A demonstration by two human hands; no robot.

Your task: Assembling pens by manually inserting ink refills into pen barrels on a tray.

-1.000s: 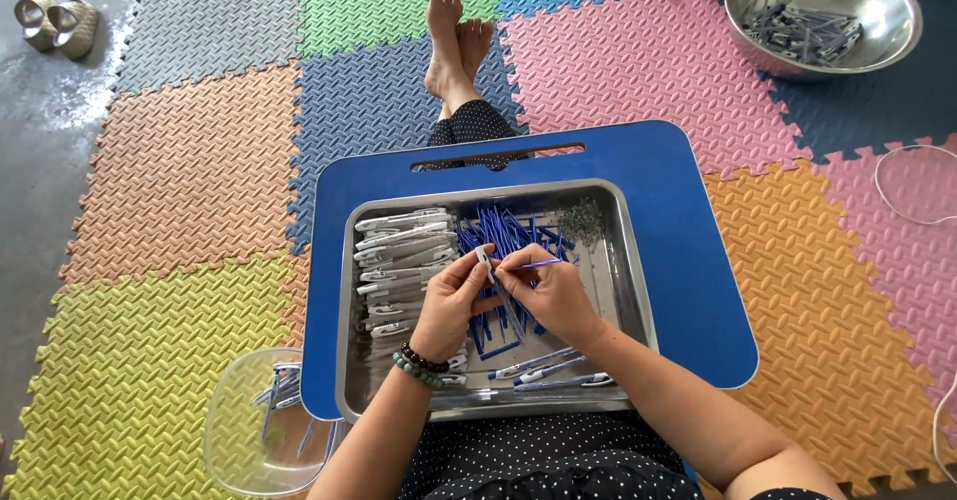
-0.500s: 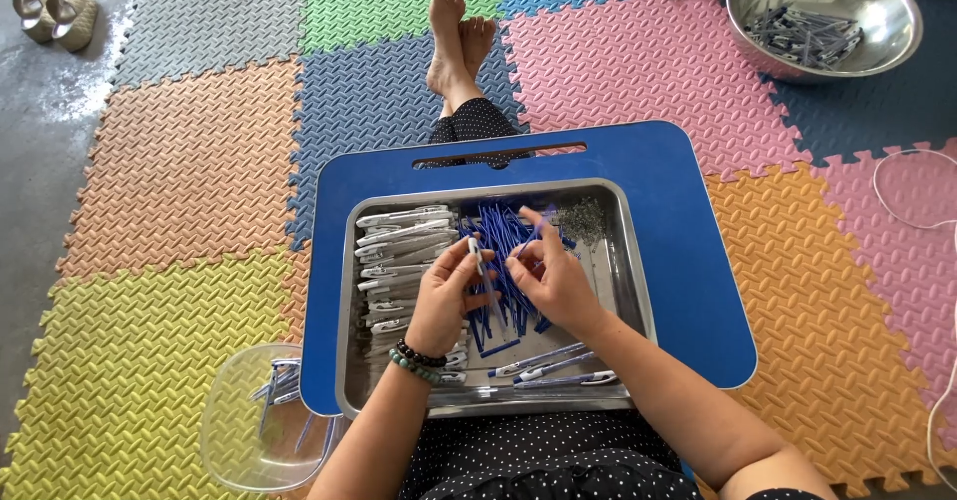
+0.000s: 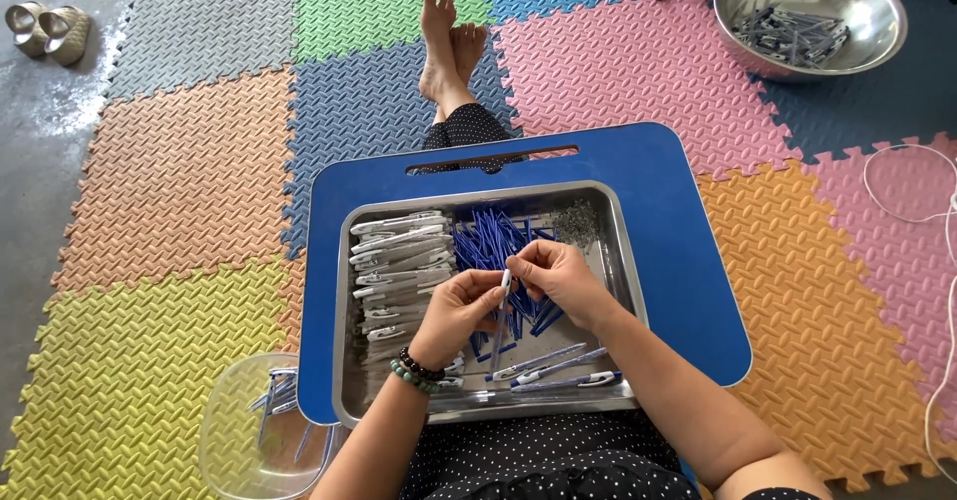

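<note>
Both hands meet over the shallow rectangular steel tray (image 3: 623, 261). My left hand (image 3: 454, 311) pinches the lower part of a slim white pen barrel (image 3: 505, 286), fingers closed round it; my right hand (image 3: 558, 276) closes on its upper end, thumb and forefinger tight. The barrel stands nearly upright between the two grips, just above the loose pile of thin blue refills (image 3: 493, 241).

Left of the grip: a stack of white pen barrels with clips (image 3: 399, 261), too overlapped to count, a dozen or more by my guess. Below the grip, toward my lap: three finished blue-and-white pens (image 3: 558, 370). Beyond the pile, a small heap of tiny grey springs (image 3: 576, 223), uncountable.

One blue plastic lap tray (image 3: 688, 261) carries the steel tray. One clear plastic tub (image 3: 239, 440) sits low left with a few pens; one round steel bowl (image 3: 812, 11) with grey parts is far up right.

Risks, as I judge them: the barrel is held only by fingertips, so a slip would drop it into the refills; a nudge from my wrist could scatter the springs or tip the lap tray.
</note>
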